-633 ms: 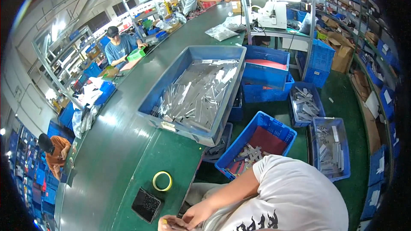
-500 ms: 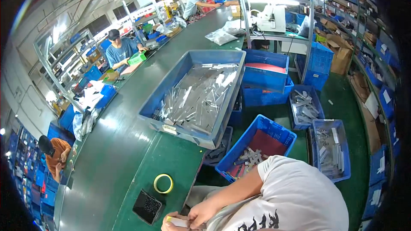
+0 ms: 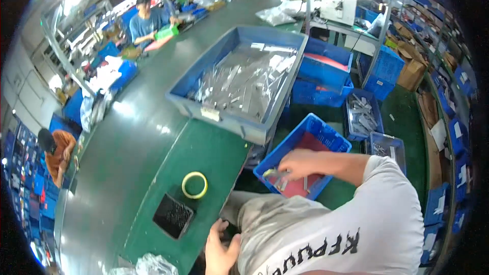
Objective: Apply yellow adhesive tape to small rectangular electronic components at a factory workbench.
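My right hand (image 3: 298, 164) reaches over a blue crate (image 3: 329, 137) beside the table, its fingers closed around a light flat strip (image 3: 275, 173) with a yellowish end. Blur hides the exact grip. Several similar strips lie under and next to the hand, on the crate's red lining (image 3: 313, 143). By the table edge at the bottom, my left hand (image 3: 221, 249) has thumb and fingers apart and holds nothing. On the green table top nearby lie a yellow tape roll (image 3: 205, 186) and a black tray (image 3: 165, 208) of small dark pieces.
A large grey-blue bin (image 3: 232, 128) full of shiny flat strips stands on the table ahead. More blue crates (image 3: 326, 91) sit on the floor to the right, before a shelf (image 3: 438, 163). Plastic bags (image 3: 153, 265) lie at the near edge. A person (image 3: 145, 20) works across the table.
My right hand has left my left hand and moved right and up over the blue crate with the strip. My left hand has opened. The whole view has shifted.
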`<action>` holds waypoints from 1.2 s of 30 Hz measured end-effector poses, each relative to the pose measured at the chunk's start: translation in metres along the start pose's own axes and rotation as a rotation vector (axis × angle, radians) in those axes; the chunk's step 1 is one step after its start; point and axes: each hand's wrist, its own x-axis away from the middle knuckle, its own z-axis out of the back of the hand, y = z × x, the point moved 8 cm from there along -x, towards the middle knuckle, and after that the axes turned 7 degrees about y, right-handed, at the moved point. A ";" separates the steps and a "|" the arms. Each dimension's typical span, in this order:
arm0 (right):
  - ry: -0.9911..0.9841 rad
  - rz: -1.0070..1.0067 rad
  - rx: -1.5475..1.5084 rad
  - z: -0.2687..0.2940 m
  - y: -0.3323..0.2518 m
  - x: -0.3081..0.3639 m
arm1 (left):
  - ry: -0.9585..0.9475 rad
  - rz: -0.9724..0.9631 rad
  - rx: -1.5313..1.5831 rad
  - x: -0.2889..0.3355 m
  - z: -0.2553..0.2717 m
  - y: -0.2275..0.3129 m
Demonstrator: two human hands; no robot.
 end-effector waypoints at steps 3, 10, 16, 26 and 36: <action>0.154 0.011 0.203 0.042 0.002 0.004 | 0.029 -0.017 -0.050 -0.006 0.006 -0.012; 0.710 0.121 0.072 0.201 -0.076 -0.052 | -0.024 -0.010 -0.101 -0.005 -0.002 -0.035; 0.579 -0.173 0.450 0.214 0.059 -0.169 | -0.091 -0.053 -0.191 -0.002 -0.014 -0.033; 0.342 -0.370 0.409 0.185 0.103 -0.193 | -0.122 -0.003 -0.260 -0.005 -0.014 -0.044; 0.340 -0.389 -0.027 0.196 0.111 -0.181 | -0.110 0.022 -0.288 -0.003 -0.016 -0.033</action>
